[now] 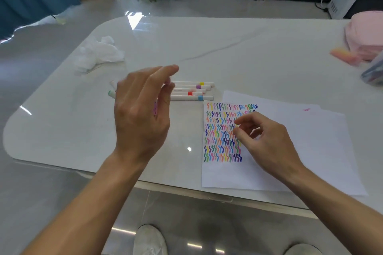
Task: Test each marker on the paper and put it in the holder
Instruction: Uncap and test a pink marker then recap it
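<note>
Several white markers (191, 90) with yellow, purple, pink, red and blue bands lie side by side on the white table (248, 51). My left hand (143, 109) hovers over their left ends, its fingers relaxed and holding nothing. It hides part of the row. A green-tipped marker (112, 93) pokes out to the left of that hand. The white paper (269, 172), covered with rows of coloured squiggles, lies at the front right. My right hand (263, 138) rests on it, loosely curled and empty. A blurred clear holder (373, 74) sits at the right edge.
Crumpled white tissue (99, 51) lies at the back left of the table. A pink bag (366, 35) and a small pink-orange object (344, 56) sit at the far right. A second sheet (269, 101) lies under the paper. The table's front edge runs just before my forearms.
</note>
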`<state>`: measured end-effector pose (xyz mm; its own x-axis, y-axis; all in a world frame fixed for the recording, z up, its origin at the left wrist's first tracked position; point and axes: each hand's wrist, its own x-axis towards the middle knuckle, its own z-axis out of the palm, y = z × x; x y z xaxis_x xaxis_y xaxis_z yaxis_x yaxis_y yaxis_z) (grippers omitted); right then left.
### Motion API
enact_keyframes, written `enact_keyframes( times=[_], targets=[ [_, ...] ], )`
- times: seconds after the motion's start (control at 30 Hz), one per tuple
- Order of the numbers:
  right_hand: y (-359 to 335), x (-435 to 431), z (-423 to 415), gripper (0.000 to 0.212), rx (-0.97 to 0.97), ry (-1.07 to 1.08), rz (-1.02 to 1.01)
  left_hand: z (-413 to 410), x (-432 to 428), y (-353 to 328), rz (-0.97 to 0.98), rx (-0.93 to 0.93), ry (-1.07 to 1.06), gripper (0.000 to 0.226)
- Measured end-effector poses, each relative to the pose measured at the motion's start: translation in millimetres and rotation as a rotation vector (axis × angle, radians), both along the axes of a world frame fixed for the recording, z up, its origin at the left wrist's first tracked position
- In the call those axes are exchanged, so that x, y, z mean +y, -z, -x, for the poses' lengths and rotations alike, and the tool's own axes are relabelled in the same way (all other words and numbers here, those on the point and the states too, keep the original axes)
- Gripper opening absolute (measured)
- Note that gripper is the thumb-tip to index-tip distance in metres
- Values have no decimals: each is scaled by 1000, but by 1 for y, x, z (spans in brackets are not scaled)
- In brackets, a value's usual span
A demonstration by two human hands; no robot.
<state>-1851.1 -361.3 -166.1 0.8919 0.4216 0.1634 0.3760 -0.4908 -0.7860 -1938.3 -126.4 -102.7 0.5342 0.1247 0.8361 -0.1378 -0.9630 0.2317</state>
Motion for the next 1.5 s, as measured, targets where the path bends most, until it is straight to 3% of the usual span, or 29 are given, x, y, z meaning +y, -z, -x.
enact_keyframes(
  times=[0.2,0.33,0.6,0.77,0.97,1.13,1.3,1.5],
  targets=[
    [3,5,1,16,-7,-25,0,1,14,-1,122,-71,-121,27],
    [4,6,2,15,-13,-30,-10,1,17,5,271,97,-221,29],
    [4,7,3,12,-9,-44,-15,-3,19,11,254,335,-368,40],
    [5,5,2,13,-4,-40,-20,-6,15,14,206,317,-322,56],
    [5,5,2,15,-6,-47,-6,-10,-11,25,-20,247,-91,52],
    [4,1,0,11,-18,-43,15,-17,-33,43,-69,434,106,45],
    [4,-6,-4,8,-29,-34,31,-29,-35,56,57,622,24,35],
    [7,-14,-9,10,-29,-2,43,-58,-31,69,134,761,-100,50]
  ],
)
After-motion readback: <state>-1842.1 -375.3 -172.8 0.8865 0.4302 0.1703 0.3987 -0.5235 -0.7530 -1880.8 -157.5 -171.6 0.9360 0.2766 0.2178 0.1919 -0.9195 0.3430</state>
